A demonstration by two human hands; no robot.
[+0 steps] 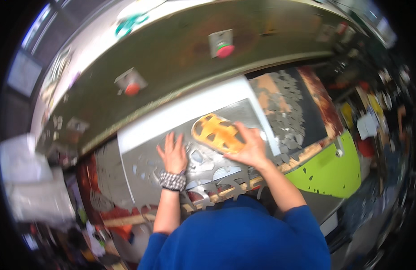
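Observation:
My right hand [250,146] grips the lower right edge of a yellow, sole-shaped cutting die [218,133] with several openings in it. The die rests on or just over a grey sheet [237,112]; which of the two I cannot tell. To its left, my left hand [174,155] lies flat with fingers spread on the same sheet and holds nothing. Cut-out holes mark the sheet's near part, and a ragged strip of leftover webbing [212,177] hangs along its near edge. Underneath lies a white board [172,118].
A wide dark green machine beam [181,54] spans the far side, bearing a red button [132,89] and a pink-red button [225,51]. Grey cut scraps [289,108] lie to the right. A lime green panel [327,168] stands at the near right. Clear plastic bags [34,184] are at left.

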